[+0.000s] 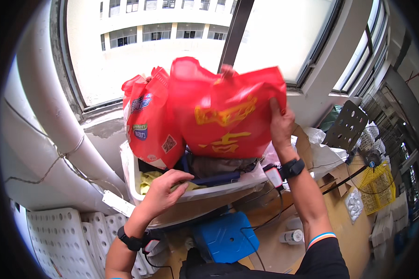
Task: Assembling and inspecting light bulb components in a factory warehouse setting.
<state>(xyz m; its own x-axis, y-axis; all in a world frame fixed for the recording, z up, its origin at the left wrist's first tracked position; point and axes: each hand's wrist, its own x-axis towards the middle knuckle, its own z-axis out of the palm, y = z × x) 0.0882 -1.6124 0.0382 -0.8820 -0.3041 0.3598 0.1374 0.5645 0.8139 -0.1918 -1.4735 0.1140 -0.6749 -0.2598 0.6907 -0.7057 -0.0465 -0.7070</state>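
Observation:
My right hand (282, 125) grips the right edge of a bulging red bag (239, 111) with yellow lettering, held up above a white plastic bin (205, 191). My left hand (167, 189) is at the bin's near rim, its fingers apart and partly bent, just over a yellow-green cloth (150, 180). Whether it touches the cloth is hard to tell. Another red bag (151, 123), printed with a blue label, stands upright in the bin's left side. Dark fabric (223, 166) lies in the bin beneath the lifted bag.
A blue plastic stool (228, 238) stands below the bin. White perforated trays (53, 237) are stacked at lower left beside thick pipes (44, 93). To the right are a standing fan (371, 163), a yellow crate (381, 188) and a white bottle (292, 237). Windows (284, 42) rise behind the bin.

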